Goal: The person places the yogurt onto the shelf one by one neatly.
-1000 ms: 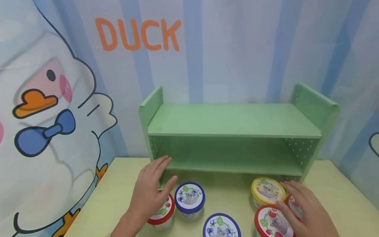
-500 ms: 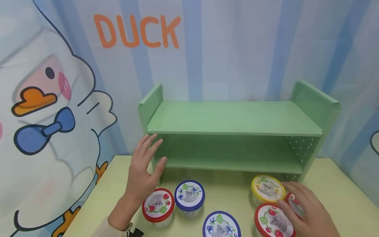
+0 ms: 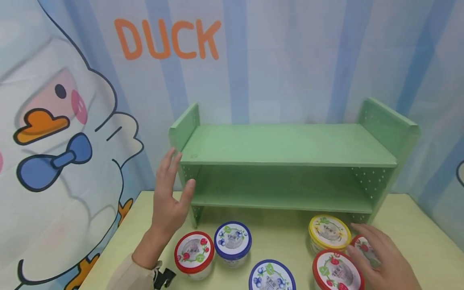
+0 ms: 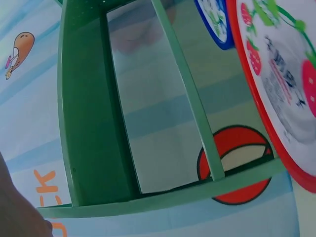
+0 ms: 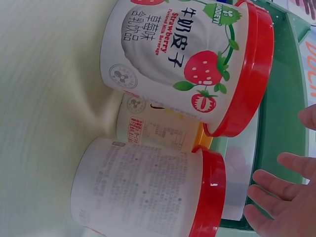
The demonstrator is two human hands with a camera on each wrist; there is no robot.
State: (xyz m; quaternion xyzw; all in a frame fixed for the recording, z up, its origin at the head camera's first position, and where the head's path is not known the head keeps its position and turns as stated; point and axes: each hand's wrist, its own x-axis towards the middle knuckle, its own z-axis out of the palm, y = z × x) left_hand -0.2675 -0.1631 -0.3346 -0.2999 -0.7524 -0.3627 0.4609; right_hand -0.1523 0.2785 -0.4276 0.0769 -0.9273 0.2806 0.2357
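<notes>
My left hand (image 3: 168,205) is raised, fingers spread, by the left end of the green shelf (image 3: 286,145), holding nothing. Below and right of it stands a red-lidded strawberry milk cup (image 3: 194,253) beside a blue-lidded blueberry cup (image 3: 233,241). My right hand (image 3: 386,257) hovers at the right cups with fingers extended. It partly covers a red-lidded cup (image 3: 365,246); another red-lidded strawberry cup (image 3: 335,268) and a yellow-lidded cup (image 3: 330,232) stand to its left. In the right wrist view the right hand (image 5: 284,197) shows apart from the cups, its palm bare.
A second blue-lidded cup (image 3: 272,278) stands at the front middle, cut by the frame's edge. The two-tier shelf stands behind the cups on the pale yellow table (image 3: 127,241). A printed duck curtain (image 3: 275,60) hangs behind it.
My left hand has lifted up and left, off the left red-lidded cup, leaving its lid uncovered. My right hand has barely moved, shifting slightly right, and the cups stand where they were.
</notes>
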